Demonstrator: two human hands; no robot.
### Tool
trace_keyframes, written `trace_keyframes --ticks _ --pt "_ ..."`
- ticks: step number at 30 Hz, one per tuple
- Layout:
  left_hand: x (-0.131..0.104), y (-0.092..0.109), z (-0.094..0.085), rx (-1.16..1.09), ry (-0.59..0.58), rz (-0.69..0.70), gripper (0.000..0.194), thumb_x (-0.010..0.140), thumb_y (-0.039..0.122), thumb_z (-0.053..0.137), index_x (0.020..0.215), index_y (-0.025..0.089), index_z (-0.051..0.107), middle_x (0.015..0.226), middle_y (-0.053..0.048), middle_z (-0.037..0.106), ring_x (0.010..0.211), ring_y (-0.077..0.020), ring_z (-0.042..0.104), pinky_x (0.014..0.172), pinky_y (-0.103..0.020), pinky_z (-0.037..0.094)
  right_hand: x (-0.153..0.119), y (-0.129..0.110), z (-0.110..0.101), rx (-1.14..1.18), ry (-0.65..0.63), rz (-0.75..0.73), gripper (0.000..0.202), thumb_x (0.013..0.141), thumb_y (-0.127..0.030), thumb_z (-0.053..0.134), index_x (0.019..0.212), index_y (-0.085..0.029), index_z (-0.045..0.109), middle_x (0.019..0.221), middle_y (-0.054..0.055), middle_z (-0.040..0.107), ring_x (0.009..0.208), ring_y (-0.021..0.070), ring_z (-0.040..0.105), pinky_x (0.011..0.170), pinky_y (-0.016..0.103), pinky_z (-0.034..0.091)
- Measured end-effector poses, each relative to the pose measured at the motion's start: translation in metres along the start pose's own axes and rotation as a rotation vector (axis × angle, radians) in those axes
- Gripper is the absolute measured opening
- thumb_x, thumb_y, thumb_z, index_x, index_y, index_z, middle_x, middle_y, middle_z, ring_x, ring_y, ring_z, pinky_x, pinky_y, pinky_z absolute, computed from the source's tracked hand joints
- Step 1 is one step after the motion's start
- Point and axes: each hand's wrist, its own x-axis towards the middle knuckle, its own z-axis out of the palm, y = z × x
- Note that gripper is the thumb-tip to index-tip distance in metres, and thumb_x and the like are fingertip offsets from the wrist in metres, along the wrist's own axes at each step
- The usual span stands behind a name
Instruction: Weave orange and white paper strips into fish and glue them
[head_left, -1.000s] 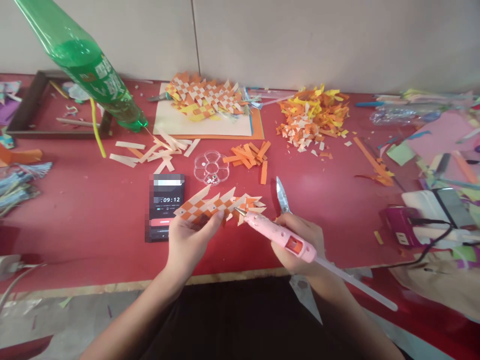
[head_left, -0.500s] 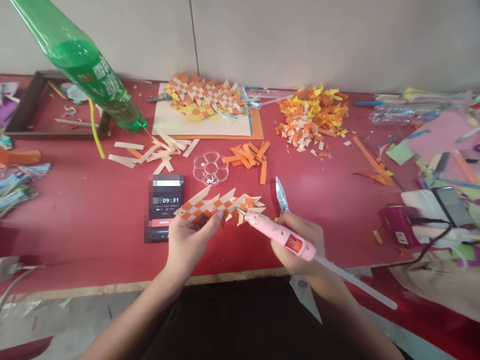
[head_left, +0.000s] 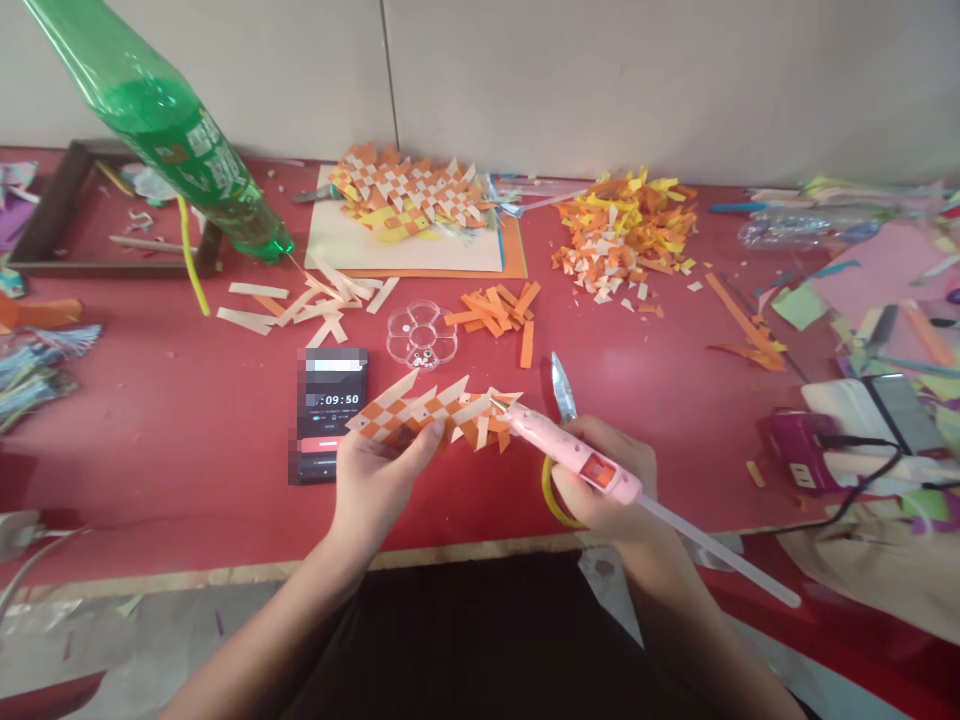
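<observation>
My left hand [head_left: 386,465] is closed on a woven paper fish [head_left: 405,415] in orange and cream checks, pinching its lower edge between thumb and fingers. Pointed strip ends stick out along its top and right end. In my right hand [head_left: 611,475] is a pink glue gun [head_left: 562,445], with a clear glue stick [head_left: 724,555] poking out of its back. The gun's metal tip is at the fish's right end; whether it touches cannot be made out. Scissors [head_left: 562,388] with yellow handles lie under my right hand, blades pointing away.
A phone [head_left: 334,415] lies left of the fish. Beyond are a clear divided tray [head_left: 421,337], cream strips [head_left: 322,300], orange strips [head_left: 495,310], paper scraps [head_left: 626,235] and several woven pieces [head_left: 412,190]. A green bottle [head_left: 195,150] stands back left; a purple charger [head_left: 802,450] sits right.
My right hand has shifted slightly right with the glue gun, its tip moving right along the fish. The scissors' yellow handle now shows more. My left hand stays nearly still.
</observation>
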Motion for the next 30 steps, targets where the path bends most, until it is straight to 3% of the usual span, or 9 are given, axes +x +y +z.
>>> trace_keyframes --ticks 7,15,30 --pt "0.002 -0.004 0.000 -0.028 0.011 0.018 0.013 0.078 0.024 0.075 0.090 0.019 0.073 0.091 -0.003 0.078 0.083 -0.0183 0.073 0.074 -0.028 0.061 -0.005 -0.005 -0.002 0.025 -0.077 -0.024 0.010 0.071 -0.013 0.053 0.070 -0.021 0.049 0.058 -0.004 0.052 0.048 0.0095 0.046 0.045 0.022 0.037" --pt "0.000 0.001 0.003 0.033 0.010 0.057 0.005 0.078 0.022 0.074 0.081 0.018 0.073 0.077 -0.002 0.075 0.069 -0.0160 0.070 0.064 -0.027 0.059 -0.007 -0.009 0.004 0.015 -0.080 -0.022 0.011 0.068 -0.012 0.051 0.071 -0.022 0.047 0.057 -0.004 0.051 0.046 0.0093 0.043 0.045 0.022 0.035" --pt "-0.001 0.004 0.002 0.059 -0.007 0.069 0.005 0.079 0.023 0.073 0.081 0.018 0.073 0.080 -0.002 0.076 0.072 -0.0170 0.072 0.066 -0.027 0.060 -0.001 -0.013 0.001 -0.022 -0.081 -0.028 0.017 0.069 -0.011 0.050 0.064 -0.022 0.038 0.053 -0.006 0.041 0.045 0.0081 0.035 0.042 0.021 0.030"
